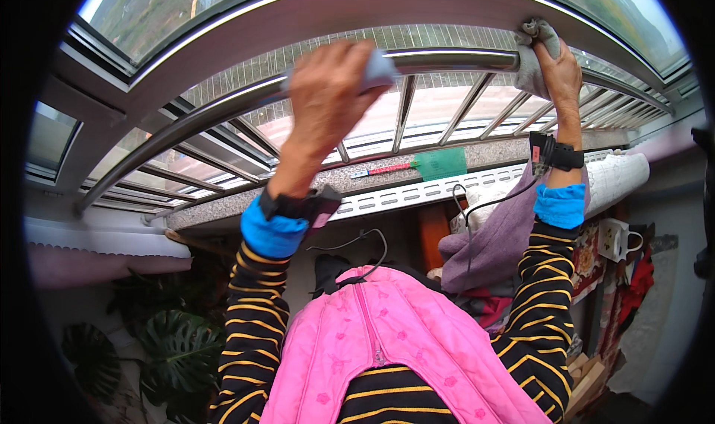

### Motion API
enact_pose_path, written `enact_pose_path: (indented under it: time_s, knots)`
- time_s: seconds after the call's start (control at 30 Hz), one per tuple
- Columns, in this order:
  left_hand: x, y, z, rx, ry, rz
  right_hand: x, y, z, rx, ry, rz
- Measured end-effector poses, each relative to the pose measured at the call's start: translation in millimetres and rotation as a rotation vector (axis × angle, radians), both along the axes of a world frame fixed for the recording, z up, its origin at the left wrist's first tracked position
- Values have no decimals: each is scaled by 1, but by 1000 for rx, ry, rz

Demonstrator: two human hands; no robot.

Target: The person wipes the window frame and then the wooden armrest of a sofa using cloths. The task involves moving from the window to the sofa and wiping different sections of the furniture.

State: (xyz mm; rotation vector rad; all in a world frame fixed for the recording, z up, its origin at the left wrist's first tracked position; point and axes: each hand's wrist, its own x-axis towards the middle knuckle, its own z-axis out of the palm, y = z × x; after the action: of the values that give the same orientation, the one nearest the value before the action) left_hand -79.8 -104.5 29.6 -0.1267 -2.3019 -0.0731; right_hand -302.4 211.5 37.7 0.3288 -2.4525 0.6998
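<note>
A stainless steel guard rail (pixel 455 61) curves across the window in front of me. My left hand (pixel 329 83), blurred, grips a light blue cloth (pixel 381 69) against the rail's top tube, left of the middle. Farther right, my right hand (pixel 560 75) presses a grey cloth (pixel 533 66) around the same tube; the cloth's bunched end sticks up above it. Thin upright bars (pixel 405 114) run from the tube down to a lower bar. How far each cloth reaches behind the tube is hidden.
A green mesh piece (pixel 442 164) with a red strip (pixel 389 169) lies on the speckled stone sill (pixel 491 155). Below are a white slotted panel (pixel 380 202) and a purple cloth (pixel 491 245). Black cables (pixel 469 223) hang near my right wrist. A leafy plant (pixel 181 343) stands lower left.
</note>
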Motion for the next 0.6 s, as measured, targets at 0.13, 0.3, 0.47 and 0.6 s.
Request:
enact_pose_path:
  time_s: [0.13, 0.3, 0.47, 0.6]
  knots:
    - [52, -59, 1, -40, 25, 150, -1, 2, -3, -18, 25, 16]
    - [106, -133, 5, 109, 31, 268, -3, 3, -4, -23, 25, -1]
    - [151, -211, 0, 501, 33, 382, -4, 4, -3, -16, 12, -2]
    - [179, -263, -8, 498, 128, 543, -6, 5, -6, -27, 38, -11]
